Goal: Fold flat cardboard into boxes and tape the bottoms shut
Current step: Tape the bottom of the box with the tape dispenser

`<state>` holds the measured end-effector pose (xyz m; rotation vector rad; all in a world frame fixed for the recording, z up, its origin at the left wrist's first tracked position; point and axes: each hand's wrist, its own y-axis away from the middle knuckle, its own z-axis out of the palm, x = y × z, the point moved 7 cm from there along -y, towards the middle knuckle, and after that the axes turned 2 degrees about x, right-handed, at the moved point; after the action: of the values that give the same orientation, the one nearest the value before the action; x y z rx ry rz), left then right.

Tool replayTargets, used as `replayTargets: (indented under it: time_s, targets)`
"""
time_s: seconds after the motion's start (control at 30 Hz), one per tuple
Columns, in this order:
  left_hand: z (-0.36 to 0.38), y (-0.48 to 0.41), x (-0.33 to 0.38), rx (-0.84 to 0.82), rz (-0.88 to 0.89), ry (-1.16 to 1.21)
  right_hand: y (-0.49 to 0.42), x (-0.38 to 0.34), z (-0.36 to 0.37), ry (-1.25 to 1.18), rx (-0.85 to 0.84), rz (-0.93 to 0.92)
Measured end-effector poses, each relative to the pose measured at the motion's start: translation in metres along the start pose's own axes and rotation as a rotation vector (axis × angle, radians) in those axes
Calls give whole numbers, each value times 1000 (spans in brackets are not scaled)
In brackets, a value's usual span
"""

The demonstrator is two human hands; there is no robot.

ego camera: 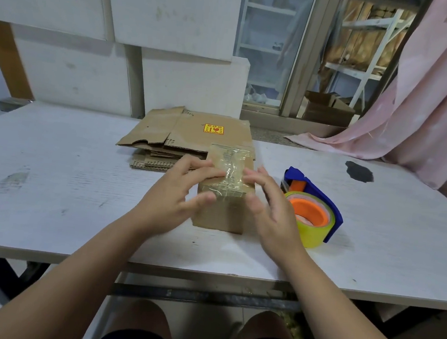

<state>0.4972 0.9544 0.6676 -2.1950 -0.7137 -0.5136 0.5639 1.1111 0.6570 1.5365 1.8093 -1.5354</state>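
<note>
I had my left hand [182,192] open, fingers straight and spread, the fingertips resting on the taped top of the small brown cardboard box [221,212]. My right hand [271,204] was open too, splayed just beside the box's right side; I could not tell if it touched. The box stood mid-table on the scuffed white table [52,180], its taped bottom turned up. I judged it light, hollow and fairly stiff, and best gripped by opposite side walls, since the glossy tape looked slippery. Right of it lay a blue tape dispenser with a yellow-green roll [312,232], and behind it a stack of flat brown cardboard [193,133].
</note>
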Motion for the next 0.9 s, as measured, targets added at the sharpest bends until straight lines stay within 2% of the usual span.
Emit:
replayTargets:
  time_s: [0.1,0.23,0.5,0.77,0.9]
  targets:
    - [-8,-15,6,35,-9,-7,-14,-2,-2,-105,-53,62]
    - [2,-20,4,-76,-101,141,-22,2,0,-82,-141,59]
    - [1,-20,7,-96,-4,79,-20,4,-1,-85,-193,54]
    - [2,-18,9,25,114,-37,-20,6,-4,82,-190,-52]
    - [7,-12,16,104,195,-92,-17,3,-5,152,-126,-122]
